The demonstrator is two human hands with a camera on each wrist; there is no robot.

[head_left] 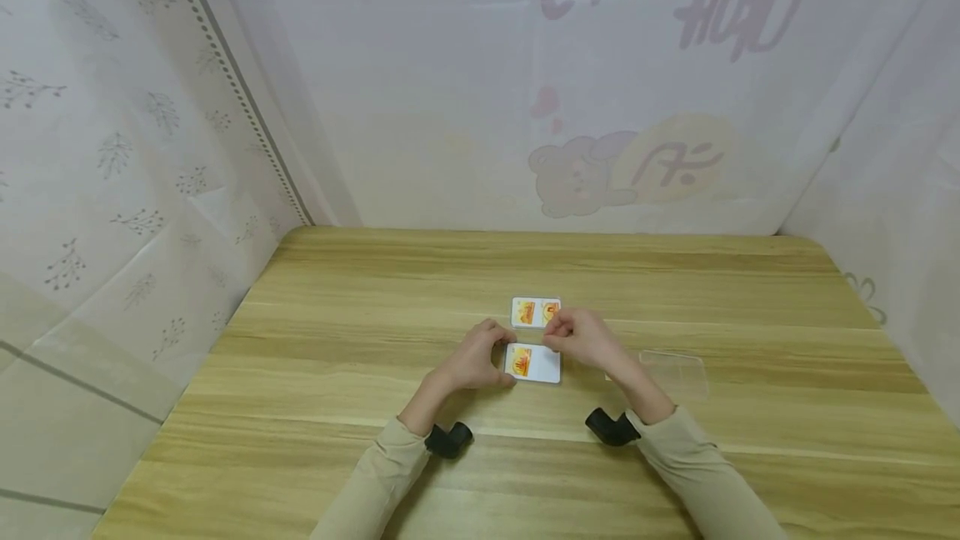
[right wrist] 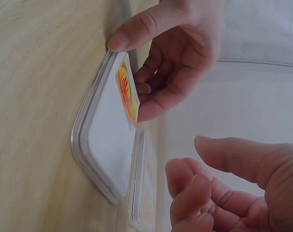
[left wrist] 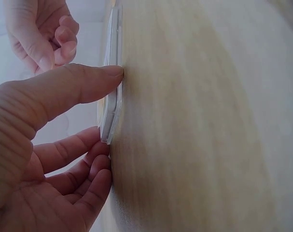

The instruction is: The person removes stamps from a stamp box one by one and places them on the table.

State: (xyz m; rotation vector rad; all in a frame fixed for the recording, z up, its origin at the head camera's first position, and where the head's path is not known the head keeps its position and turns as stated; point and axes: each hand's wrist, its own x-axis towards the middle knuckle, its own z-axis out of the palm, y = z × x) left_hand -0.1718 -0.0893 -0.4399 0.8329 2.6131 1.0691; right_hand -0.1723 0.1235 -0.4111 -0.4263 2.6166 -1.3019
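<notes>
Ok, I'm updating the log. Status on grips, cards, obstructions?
Left grip: holding near card stack by its edges. Right grip: raised close by, nothing visibly held. Clear plastic piece: off to the right, not blocking.

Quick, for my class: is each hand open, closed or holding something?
Left hand: closed, gripping the nearer picture card.
Right hand: open, holding nothing that shows.

wood-grained counter [head_left: 375, 273] | pale backdrop [head_left: 420, 90] hangs behind it, printed with a bear [head_left: 573, 177], pink heart [head_left: 545, 102] and purple lettering [head_left: 742, 11] | left, a white curtain [head_left: 135, 161] shows grey sprigs [head_left: 66, 267] | dotted band [head_left: 233, 77] runs down its far edge
</notes>
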